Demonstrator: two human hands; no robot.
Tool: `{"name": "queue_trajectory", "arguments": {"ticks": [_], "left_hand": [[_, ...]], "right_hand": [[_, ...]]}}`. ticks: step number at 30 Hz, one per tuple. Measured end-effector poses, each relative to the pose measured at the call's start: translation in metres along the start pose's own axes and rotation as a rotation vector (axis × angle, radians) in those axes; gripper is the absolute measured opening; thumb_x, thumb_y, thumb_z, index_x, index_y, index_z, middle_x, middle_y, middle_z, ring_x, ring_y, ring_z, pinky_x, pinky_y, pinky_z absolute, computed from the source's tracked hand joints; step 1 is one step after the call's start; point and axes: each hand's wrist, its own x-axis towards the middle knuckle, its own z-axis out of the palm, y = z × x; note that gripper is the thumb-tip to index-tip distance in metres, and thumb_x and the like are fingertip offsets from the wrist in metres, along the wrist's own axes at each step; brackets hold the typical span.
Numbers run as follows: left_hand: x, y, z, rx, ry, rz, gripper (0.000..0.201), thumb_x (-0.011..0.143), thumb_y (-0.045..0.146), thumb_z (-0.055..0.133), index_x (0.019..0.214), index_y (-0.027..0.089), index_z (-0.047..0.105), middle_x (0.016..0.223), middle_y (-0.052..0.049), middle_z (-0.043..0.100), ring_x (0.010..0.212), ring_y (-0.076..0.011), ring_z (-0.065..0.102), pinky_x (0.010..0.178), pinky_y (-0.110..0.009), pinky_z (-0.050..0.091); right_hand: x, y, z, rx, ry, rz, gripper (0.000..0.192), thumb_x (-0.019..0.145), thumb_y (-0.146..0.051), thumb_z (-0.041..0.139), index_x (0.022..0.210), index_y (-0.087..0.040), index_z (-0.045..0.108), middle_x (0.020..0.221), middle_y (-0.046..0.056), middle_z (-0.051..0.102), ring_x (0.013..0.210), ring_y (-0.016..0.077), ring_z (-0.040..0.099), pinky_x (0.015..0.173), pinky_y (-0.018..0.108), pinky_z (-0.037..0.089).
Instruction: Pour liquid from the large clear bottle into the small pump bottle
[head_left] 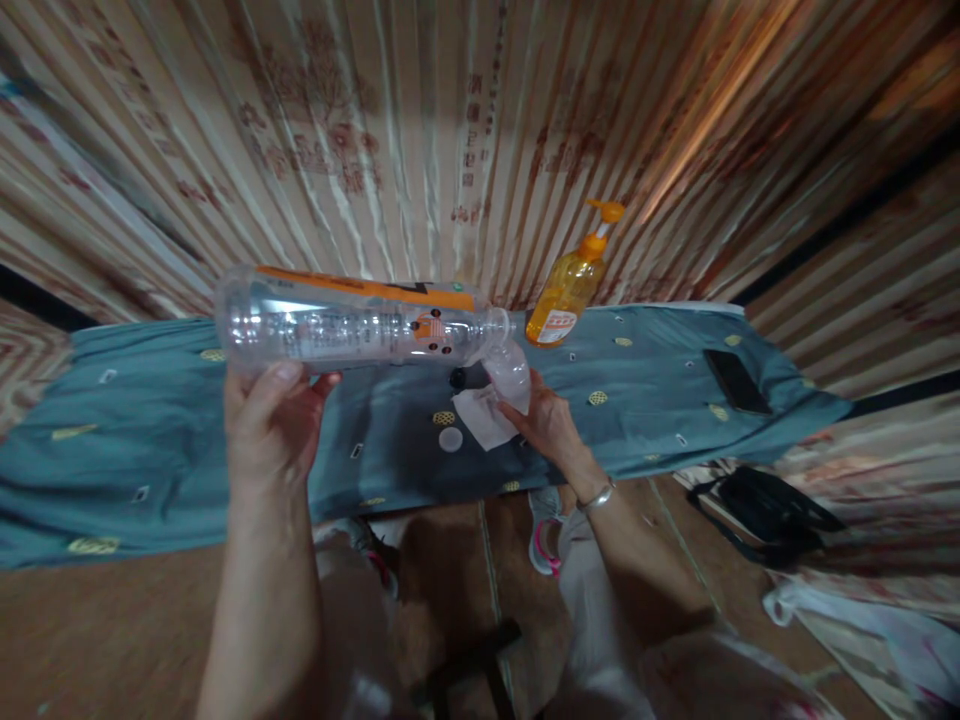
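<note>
My left hand is wrapped round the underside of a large clear plastic bottle with an orange label, held level above the cloth. Its uncapped mouth points right and meets a small clear plastic container, perhaps a small bottle. Closed on that container from the right is my right hand, with a bracelet at the wrist. Beneath it lies a white tissue. A round whitish cap and a small black cap rest close by. Whether liquid passes between the two vessels cannot be made out.
A yellow pump bottle stands at the back of the table, whose cover is a blue-green cloth. To the right lies a dark phone. Pleated curtains surround the table. A black bag is on the right, below table height.
</note>
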Motion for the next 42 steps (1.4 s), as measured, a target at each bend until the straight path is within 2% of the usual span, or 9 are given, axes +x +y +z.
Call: {"name": "queue_trajectory", "arguments": {"ticks": [4,10,15,22,29,34,42], "left_hand": [[0.0007,-0.0004,-0.0002,-0.006,0.028,-0.008,0.059,0.045,0.017,0.084,0.100,0.031,0.071,0.064,0.007,0.066,0.063,-0.0132,0.063,0.052,-0.023,0.056],[0.0012,0.0019,-0.0016,-0.019,0.027,-0.003,0.057,0.043,0.017,0.085,0.097,0.030,0.071,0.075,0.005,0.071,0.065,-0.0127,0.064,0.052,-0.022,0.056],[0.0015,0.0030,-0.0027,-0.003,0.018,0.005,0.056,0.045,0.018,0.084,0.098,0.030,0.070,0.074,0.005,0.071,0.065,-0.0123,0.063,0.053,-0.021,0.054],[0.0011,0.0038,-0.0001,0.033,-0.020,0.032,0.058,0.048,0.019,0.083,0.103,0.032,0.068,0.073,0.006,0.068,0.068,-0.0126,0.062,0.054,-0.021,0.052],[0.0007,0.0049,0.0014,0.010,0.001,0.032,0.058,0.047,0.017,0.082,0.101,0.033,0.069,0.072,0.005,0.066,0.066,-0.0124,0.061,0.053,-0.021,0.052],[0.0008,0.0048,0.0007,0.020,-0.026,0.045,0.055,0.049,0.019,0.082,0.101,0.030,0.068,0.074,0.005,0.068,0.066,-0.0123,0.062,0.054,-0.021,0.053],[0.0027,0.0036,-0.0011,-0.003,-0.025,0.053,0.056,0.048,0.017,0.081,0.101,0.030,0.069,0.065,0.006,0.063,0.061,-0.0127,0.062,0.051,-0.021,0.055]], "right_hand": [[0.0001,-0.0002,-0.0018,0.008,-0.011,-0.004,0.066,0.094,-0.053,0.055,0.139,-0.005,0.045,0.108,0.022,0.074,0.096,0.0298,0.073,0.083,0.038,0.055],[0.0002,-0.0012,-0.0013,-0.006,0.002,-0.012,0.066,0.093,-0.049,0.059,0.138,-0.002,0.045,0.107,0.023,0.073,0.095,0.0304,0.073,0.082,0.037,0.055],[-0.0001,0.0002,0.0014,0.002,0.026,-0.026,0.066,0.094,-0.053,0.055,0.138,-0.004,0.047,0.109,0.024,0.073,0.097,0.0311,0.073,0.081,0.038,0.056],[0.0000,-0.0010,-0.0003,0.012,0.000,0.009,0.064,0.092,-0.047,0.060,0.142,-0.008,0.046,0.107,0.022,0.074,0.095,0.0318,0.072,0.082,0.041,0.057],[-0.0001,0.0027,0.0021,-0.008,0.000,-0.027,0.069,0.093,-0.051,0.058,0.141,-0.003,0.045,0.107,0.024,0.073,0.094,0.0322,0.072,0.081,0.041,0.056],[-0.0004,0.0033,0.0031,0.007,0.004,-0.034,0.070,0.095,-0.052,0.054,0.141,-0.001,0.044,0.110,0.025,0.072,0.096,0.0310,0.072,0.083,0.041,0.056],[-0.0002,0.0045,0.0058,-0.007,0.031,-0.045,0.070,0.094,-0.053,0.055,0.139,0.000,0.045,0.107,0.024,0.073,0.095,0.0316,0.072,0.082,0.040,0.057]]}}
